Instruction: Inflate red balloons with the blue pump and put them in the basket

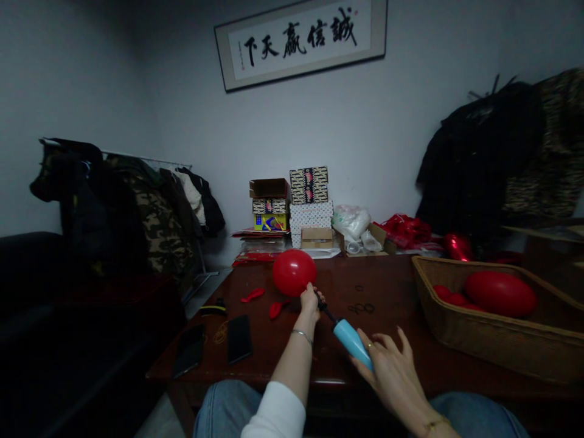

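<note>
My left hand (311, 302) is closed at the neck of a partly inflated red balloon (292, 272), where the dark nozzle end of a hand pump meets it. The pump's light-blue barrel (350, 340) slants down toward me. Against its lower end rests my right hand (390, 365), gripping it between thumb and palm while the other fingers stick out. Two uninflated red balloons, one farther off (253, 295) and one nearer (276, 309), lie left of my left hand. The balloon's mouth on the nozzle is hidden by my fingers.
On the right of the brown table (392, 280) stands a wicker basket (474, 344) with red balloons inside. Two dark phone-like slabs (239, 338), a yellow-black tool (213, 309) and thin loops (362, 308) lie about. Stacked boxes (311, 222) and plastic bags (351, 222) line the back.
</note>
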The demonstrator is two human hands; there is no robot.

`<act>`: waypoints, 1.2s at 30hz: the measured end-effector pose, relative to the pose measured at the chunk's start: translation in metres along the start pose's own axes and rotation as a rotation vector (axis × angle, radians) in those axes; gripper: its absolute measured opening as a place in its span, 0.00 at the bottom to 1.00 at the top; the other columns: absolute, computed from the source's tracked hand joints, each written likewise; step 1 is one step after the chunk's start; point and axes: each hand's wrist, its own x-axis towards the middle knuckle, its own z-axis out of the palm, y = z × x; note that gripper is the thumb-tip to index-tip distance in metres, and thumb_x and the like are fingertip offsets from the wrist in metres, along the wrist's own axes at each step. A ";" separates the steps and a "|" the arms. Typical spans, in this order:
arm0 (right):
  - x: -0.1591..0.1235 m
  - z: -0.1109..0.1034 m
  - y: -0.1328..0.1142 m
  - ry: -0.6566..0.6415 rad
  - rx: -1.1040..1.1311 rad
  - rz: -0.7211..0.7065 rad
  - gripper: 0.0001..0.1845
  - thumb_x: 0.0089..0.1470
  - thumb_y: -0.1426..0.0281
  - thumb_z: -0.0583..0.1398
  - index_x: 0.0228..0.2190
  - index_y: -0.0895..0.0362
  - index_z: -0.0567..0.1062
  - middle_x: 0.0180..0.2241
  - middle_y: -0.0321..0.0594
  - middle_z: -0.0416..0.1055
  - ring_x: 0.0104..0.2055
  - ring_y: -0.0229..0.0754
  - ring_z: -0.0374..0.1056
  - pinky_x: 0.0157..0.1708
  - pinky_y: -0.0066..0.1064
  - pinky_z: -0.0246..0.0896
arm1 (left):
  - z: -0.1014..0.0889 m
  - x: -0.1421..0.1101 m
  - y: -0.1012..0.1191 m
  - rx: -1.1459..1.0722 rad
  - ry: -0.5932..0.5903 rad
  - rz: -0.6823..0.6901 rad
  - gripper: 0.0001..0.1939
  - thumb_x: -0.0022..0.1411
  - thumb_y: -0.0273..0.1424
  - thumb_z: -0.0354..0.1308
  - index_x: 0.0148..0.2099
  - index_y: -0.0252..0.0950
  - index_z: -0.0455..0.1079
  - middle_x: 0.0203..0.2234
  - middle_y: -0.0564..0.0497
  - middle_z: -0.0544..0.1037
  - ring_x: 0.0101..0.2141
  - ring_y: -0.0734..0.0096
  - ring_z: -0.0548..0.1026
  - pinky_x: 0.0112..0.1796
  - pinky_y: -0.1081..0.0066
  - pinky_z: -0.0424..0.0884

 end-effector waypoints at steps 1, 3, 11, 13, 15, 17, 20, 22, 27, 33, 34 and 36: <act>-0.006 -0.001 0.004 0.009 0.002 -0.013 0.23 0.53 0.61 0.54 0.50 0.57 0.67 0.33 0.41 0.76 0.44 0.48 0.65 0.56 0.54 0.33 | -0.001 0.002 0.003 0.000 0.006 0.008 0.14 0.62 0.39 0.47 0.28 0.36 0.56 0.12 0.58 0.60 0.12 0.80 0.58 0.17 0.78 0.54; -0.019 -0.003 0.011 0.029 0.011 -0.041 0.24 0.53 0.60 0.55 0.50 0.57 0.67 0.33 0.40 0.76 0.44 0.47 0.66 0.56 0.54 0.33 | -0.003 0.005 0.008 -0.002 0.022 0.018 0.13 0.62 0.38 0.46 0.28 0.36 0.56 0.12 0.58 0.59 0.12 0.80 0.59 0.17 0.78 0.54; -0.038 -0.006 0.028 0.093 -0.003 -0.073 0.25 0.51 0.56 0.55 0.49 0.53 0.68 0.34 0.38 0.75 0.43 0.48 0.67 0.56 0.55 0.35 | -0.003 0.007 0.008 -0.022 0.010 -0.004 0.14 0.62 0.39 0.47 0.28 0.36 0.56 0.13 0.58 0.60 0.12 0.79 0.59 0.17 0.77 0.55; -0.034 -0.007 0.026 0.071 -0.009 -0.062 0.24 0.52 0.57 0.55 0.48 0.54 0.68 0.34 0.39 0.76 0.43 0.48 0.67 0.56 0.55 0.35 | -0.003 0.004 0.005 -0.030 0.016 -0.001 0.15 0.62 0.40 0.47 0.28 0.36 0.56 0.13 0.58 0.60 0.12 0.79 0.59 0.17 0.77 0.55; -0.027 -0.007 0.021 0.050 -0.009 -0.053 0.23 0.53 0.58 0.54 0.48 0.55 0.68 0.33 0.40 0.76 0.44 0.48 0.66 0.56 0.55 0.35 | -0.004 0.001 0.002 -0.039 0.020 -0.001 0.15 0.62 0.40 0.47 0.27 0.36 0.56 0.12 0.58 0.59 0.12 0.79 0.59 0.17 0.77 0.55; -0.016 -0.005 0.014 0.030 -0.009 -0.040 0.23 0.53 0.60 0.55 0.48 0.56 0.68 0.33 0.40 0.76 0.44 0.48 0.66 0.56 0.55 0.34 | -0.004 -0.003 -0.002 -0.043 0.018 -0.008 0.16 0.62 0.41 0.47 0.27 0.36 0.57 0.12 0.58 0.60 0.13 0.79 0.59 0.17 0.77 0.56; 0.005 -0.001 0.003 -0.001 -0.012 -0.019 0.22 0.52 0.62 0.55 0.47 0.57 0.69 0.32 0.41 0.76 0.44 0.48 0.66 0.56 0.55 0.34 | -0.003 -0.010 -0.009 -0.046 0.001 -0.016 0.16 0.61 0.43 0.48 0.28 0.36 0.57 0.13 0.56 0.61 0.13 0.79 0.60 0.18 0.77 0.57; 0.019 0.000 -0.004 -0.014 -0.017 -0.004 0.21 0.52 0.62 0.55 0.47 0.58 0.70 0.31 0.41 0.76 0.44 0.49 0.65 0.56 0.55 0.34 | -0.001 -0.013 -0.011 -0.053 -0.015 -0.022 0.16 0.61 0.42 0.48 0.28 0.36 0.57 0.13 0.56 0.61 0.13 0.78 0.61 0.18 0.77 0.57; 0.036 0.001 -0.017 -0.028 -0.005 0.026 0.21 0.53 0.63 0.55 0.47 0.59 0.70 0.30 0.41 0.76 0.44 0.48 0.65 0.56 0.53 0.34 | 0.000 -0.013 -0.012 -0.046 0.005 0.028 0.16 0.62 0.40 0.47 0.27 0.36 0.56 0.12 0.57 0.60 0.13 0.79 0.59 0.17 0.77 0.56; 0.015 0.005 -0.010 -0.006 0.011 0.014 0.23 0.54 0.62 0.54 0.49 0.60 0.68 0.32 0.42 0.75 0.44 0.48 0.65 0.56 0.54 0.34 | -0.001 -0.010 -0.012 -0.014 0.008 0.021 0.16 0.61 0.42 0.47 0.27 0.37 0.56 0.12 0.58 0.60 0.12 0.80 0.58 0.16 0.78 0.54; 0.009 0.006 -0.006 0.004 0.011 0.002 0.23 0.53 0.61 0.54 0.49 0.59 0.68 0.33 0.42 0.75 0.44 0.48 0.66 0.56 0.54 0.35 | -0.001 -0.009 -0.011 -0.016 0.004 0.025 0.16 0.61 0.41 0.46 0.27 0.37 0.56 0.12 0.58 0.59 0.12 0.80 0.58 0.16 0.78 0.54; -0.004 0.006 0.004 0.026 0.012 -0.029 0.24 0.53 0.60 0.54 0.49 0.58 0.67 0.34 0.42 0.75 0.44 0.47 0.66 0.56 0.54 0.35 | -0.001 -0.008 -0.008 -0.026 -0.002 0.032 0.15 0.62 0.39 0.45 0.27 0.37 0.55 0.11 0.58 0.59 0.12 0.80 0.58 0.16 0.78 0.53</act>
